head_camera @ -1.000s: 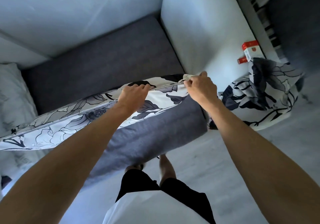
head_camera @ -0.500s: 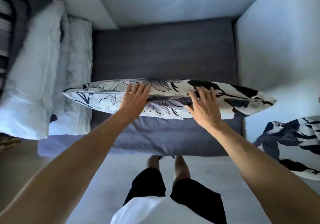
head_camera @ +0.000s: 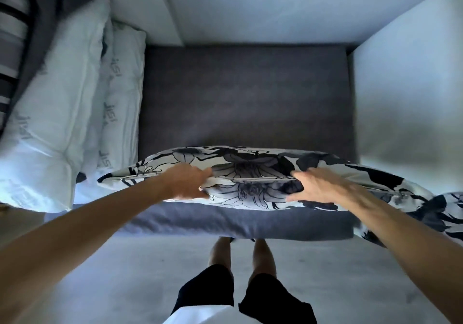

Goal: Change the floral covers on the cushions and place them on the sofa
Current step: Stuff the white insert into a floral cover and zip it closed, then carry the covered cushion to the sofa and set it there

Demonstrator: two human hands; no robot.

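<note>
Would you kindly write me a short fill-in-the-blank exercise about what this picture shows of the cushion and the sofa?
1. The floral cushion stands on its edge on the dark grey ____ of the sofa.
2. Both the left hand and the right hand touch the ____.
3. The pile of white pillows lies to the ____ of the floral cushion in the picture.
4. The person wears black ____.

Missing words: seat; cushion; left; shorts
</note>
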